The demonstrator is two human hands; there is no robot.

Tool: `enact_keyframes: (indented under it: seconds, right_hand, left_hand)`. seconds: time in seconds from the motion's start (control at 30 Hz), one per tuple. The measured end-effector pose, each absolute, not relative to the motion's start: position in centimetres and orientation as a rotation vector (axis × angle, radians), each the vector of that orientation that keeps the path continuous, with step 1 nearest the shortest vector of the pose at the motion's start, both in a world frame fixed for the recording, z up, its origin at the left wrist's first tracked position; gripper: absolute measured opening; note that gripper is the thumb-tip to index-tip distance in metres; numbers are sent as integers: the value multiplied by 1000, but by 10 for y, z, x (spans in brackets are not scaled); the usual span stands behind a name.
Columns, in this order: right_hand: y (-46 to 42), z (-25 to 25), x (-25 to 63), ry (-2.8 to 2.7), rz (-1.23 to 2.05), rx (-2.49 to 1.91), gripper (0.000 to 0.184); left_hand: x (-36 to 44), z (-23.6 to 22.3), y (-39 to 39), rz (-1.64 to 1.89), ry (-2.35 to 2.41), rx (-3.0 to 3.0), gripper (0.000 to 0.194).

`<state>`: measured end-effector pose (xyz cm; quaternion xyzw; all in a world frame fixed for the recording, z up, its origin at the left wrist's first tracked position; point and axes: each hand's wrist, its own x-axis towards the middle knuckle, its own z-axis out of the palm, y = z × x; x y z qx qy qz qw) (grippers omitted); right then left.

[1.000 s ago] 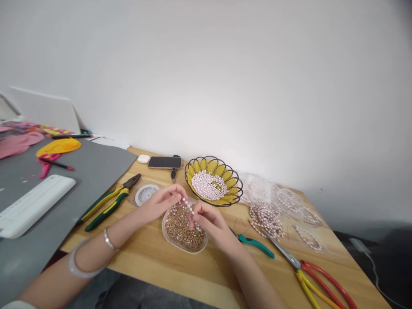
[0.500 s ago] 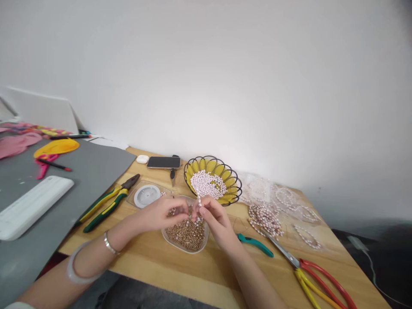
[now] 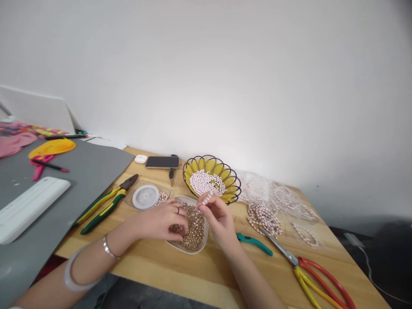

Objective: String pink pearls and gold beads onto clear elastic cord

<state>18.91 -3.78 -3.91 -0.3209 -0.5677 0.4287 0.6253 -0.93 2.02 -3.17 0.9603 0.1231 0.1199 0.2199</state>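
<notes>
- Step in hand (by judgement): gold beads (image 3: 195, 240) are apparently being picked from the white container (image 3: 206, 241), while a beaded strand (image 3: 208, 197) is being held clear.
- Right hand (image 3: 219, 219): the strand is being pinched between thumb and fingers, above the container's far side, in front of the wire basket (image 3: 239, 184).
- Left hand (image 3: 165, 221): the fingers are being curled over the beads, narrowly parted from the thumb (whether a bead is being gripped cannot be told).
- Next move: a light fingertip pinch on a single bead is being called for, with the strand being held steady.
- Count, work area: one held strand, one container and one basket are being presented; loose beads are lying too densely for counting.
- Count, tools: one spool (image 3: 146, 197), one pair of pliers (image 3: 112, 199), one teal-handled tool (image 3: 255, 243) and one pair of scissors (image 3: 294, 260) are being carried by the surface (image 3: 154, 262).
- Count, right side: one loop (image 3: 305, 235) is lying apart; the piled strands (image 3: 264, 219) are overlapping, so no count is being given.
</notes>
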Motion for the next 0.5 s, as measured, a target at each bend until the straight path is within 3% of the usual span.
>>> enact_keyframes:
  seconds: [0.5]
  right_hand:
    - [-39, -35, 188, -1290, 1062, -799, 18]
  left_hand:
    - [-10, -30, 21, 419, 356, 2511, 2]
